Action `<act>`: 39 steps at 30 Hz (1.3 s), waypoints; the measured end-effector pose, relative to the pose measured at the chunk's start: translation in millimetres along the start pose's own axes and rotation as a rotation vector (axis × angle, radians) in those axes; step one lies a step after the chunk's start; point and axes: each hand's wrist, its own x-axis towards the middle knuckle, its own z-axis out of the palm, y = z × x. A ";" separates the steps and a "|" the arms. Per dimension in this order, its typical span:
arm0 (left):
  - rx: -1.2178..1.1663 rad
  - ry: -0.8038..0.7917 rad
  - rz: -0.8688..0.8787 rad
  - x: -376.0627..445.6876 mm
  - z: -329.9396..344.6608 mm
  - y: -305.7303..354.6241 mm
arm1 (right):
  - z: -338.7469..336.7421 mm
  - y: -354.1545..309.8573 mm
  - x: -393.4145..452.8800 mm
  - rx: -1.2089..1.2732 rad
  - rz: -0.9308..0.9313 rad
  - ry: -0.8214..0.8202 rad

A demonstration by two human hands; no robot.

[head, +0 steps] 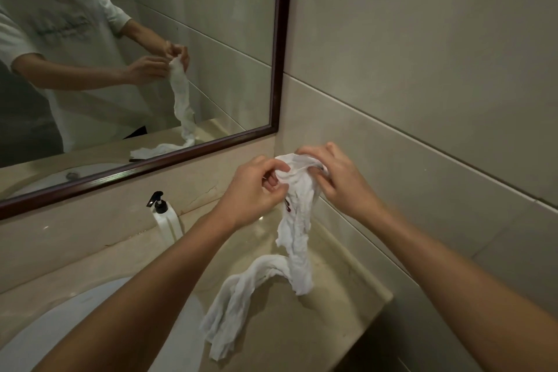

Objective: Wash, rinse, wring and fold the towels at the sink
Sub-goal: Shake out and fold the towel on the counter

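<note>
Both hands held a wrung white towel up over the beige surface. The left hand and right hand pinched its top edge (fingers curled into the cloth). Its lower end trailed down across the surface toward the sink, near a soap dispenser.

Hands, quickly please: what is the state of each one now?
Left hand: closed, pinching the top edge of the white towel.
Right hand: closed, gripping the same top edge of the towel.
</note>
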 end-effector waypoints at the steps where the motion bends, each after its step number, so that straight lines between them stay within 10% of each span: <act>1: 0.103 -0.021 0.044 1.1 -0.3 -2.0 | 0.9 -0.5 -3.0 -0.012 -0.018 -0.012; 9: 0.312 -0.074 0.129 16.9 -14.6 -7.0 | 0.2 19.3 -6.1 -0.170 -0.021 -0.349; 23: -0.067 -0.170 -0.074 15.4 -13.5 -19.7 | 1.0 9.4 -2.0 0.403 0.265 -0.082; 28: 0.188 -0.480 -0.053 11.1 -7.3 -35.1 | -7.6 8.3 0.1 0.325 0.271 0.012; 39: 0.131 -0.453 -0.239 -38.9 18.3 -89.5 | -4.1 20.6 -1.4 0.105 0.206 0.001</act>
